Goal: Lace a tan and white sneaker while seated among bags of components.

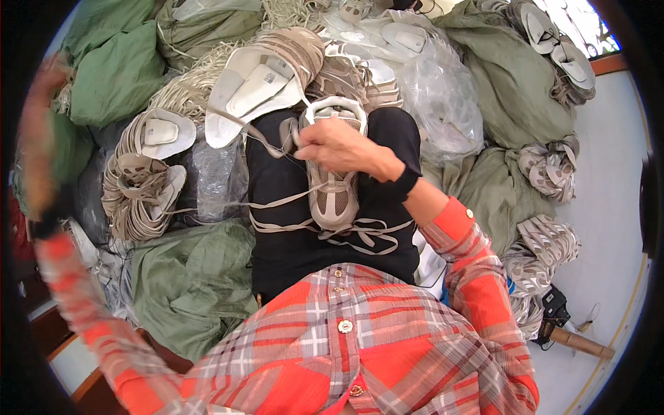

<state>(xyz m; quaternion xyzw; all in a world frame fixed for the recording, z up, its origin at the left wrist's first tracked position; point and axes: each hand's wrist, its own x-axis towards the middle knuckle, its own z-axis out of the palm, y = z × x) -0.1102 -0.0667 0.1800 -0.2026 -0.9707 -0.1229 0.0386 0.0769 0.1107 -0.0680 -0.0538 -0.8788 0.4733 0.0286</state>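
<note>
A beige and brown sneaker upper (335, 207) with a white lining lies across my black-trousered lap, its toe towards me. My right hand (335, 144) rests over its upper part, fingers pinched at a loop of flat beige shoelace (286, 135) beside the shoe's left edge. Loose lace (280, 201) trails from the upper to the left, and more lies tangled around the toe. Far out at the left, my left hand (43, 114) is raised and smeared by motion, so its fingers and anything in them cannot be made out.
Stacked shoe uppers (294, 59) with white insoles stand beyond my knees. Another stack (138, 197) sits at left, near bundled laces (197, 79). Green sacks (117, 72) and clear plastic bags (443, 97) surround me. More uppers (543, 245) and a wooden-handled tool (581, 342) lie at right.
</note>
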